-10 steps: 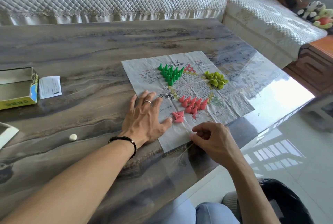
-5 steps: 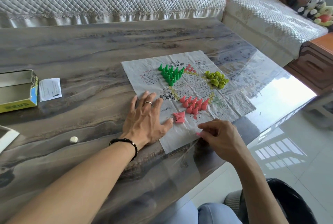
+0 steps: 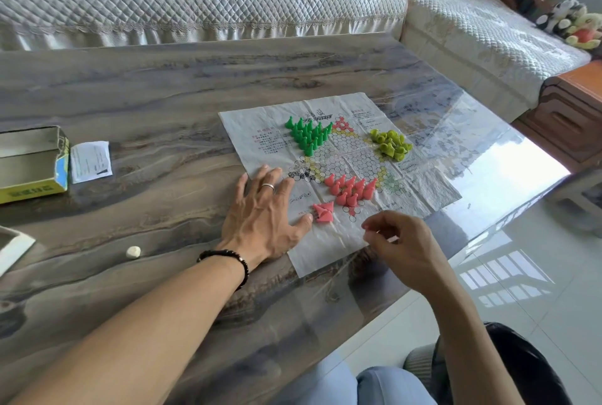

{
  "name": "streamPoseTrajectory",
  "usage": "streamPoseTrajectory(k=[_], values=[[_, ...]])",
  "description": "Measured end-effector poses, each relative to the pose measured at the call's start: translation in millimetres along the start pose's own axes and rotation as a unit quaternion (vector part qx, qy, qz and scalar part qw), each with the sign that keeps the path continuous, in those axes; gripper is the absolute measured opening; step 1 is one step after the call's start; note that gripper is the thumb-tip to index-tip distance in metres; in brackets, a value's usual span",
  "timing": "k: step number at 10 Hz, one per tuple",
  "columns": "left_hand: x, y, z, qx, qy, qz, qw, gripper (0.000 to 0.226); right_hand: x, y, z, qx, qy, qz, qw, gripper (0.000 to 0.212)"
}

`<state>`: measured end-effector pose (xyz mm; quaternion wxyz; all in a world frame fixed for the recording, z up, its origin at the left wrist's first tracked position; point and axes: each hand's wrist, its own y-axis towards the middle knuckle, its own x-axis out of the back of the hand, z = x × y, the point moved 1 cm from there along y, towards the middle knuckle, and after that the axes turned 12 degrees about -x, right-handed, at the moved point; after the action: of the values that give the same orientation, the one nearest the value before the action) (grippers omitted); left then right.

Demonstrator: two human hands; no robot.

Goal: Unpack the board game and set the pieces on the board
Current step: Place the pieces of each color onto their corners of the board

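On the board (image 3: pixel 329 241), near its front edge, your right hand (image 3: pixel 405 248) hovered with fingers curled, pinching what looked like one pink piece (image 3: pixel 391 239); only a sliver showed. Your left hand (image 3: pixel 265 215) lay flat, fingers spread, pressing the paper's left edge to the surface (image 3: pixel 146 95), thumb tip beside a small heap of tipped pink pieces (image 3: pixel 323 211).

To do this step well, set the piece upright on a vacant cell below the standing pink group (image 3: pixel 351 189), and keep the paper pinned so it cannot shift.

Counts: three colour groups. About ten pink stood, and about three lay tipped. The green group (image 3: pixel 308 136) stood upright and the yellow-green heap (image 3: pixel 391 144) lay jumbled; neither could be counted exactly. One open box (image 3: pixel 32 163) sat far left.
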<state>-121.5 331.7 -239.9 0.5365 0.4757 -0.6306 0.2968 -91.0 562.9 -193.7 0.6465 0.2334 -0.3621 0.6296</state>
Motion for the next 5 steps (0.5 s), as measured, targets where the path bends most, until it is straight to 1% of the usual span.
streamPoseTrajectory(k=[2,3,4,5], values=[[-1,1,0,0.004,-0.002,-0.001,1.000,0.076,-4,20,2,-0.039,0.054,-0.076,0.995,0.009],[-1,0,0,0.003,-0.004,-0.002,1.000,0.076,-10,27,0,-0.051,0.055,-0.106,0.992,0.009],[-1,-1,0,0.002,-0.004,-0.001,1.000,0.076,-13,30,-5,-0.060,0.021,-0.125,0.990,0.003],[-2,0,0,0.003,-0.005,-0.002,1.000,0.077,-12,31,-8,-0.056,-0.001,-0.129,0.990,0.006]])
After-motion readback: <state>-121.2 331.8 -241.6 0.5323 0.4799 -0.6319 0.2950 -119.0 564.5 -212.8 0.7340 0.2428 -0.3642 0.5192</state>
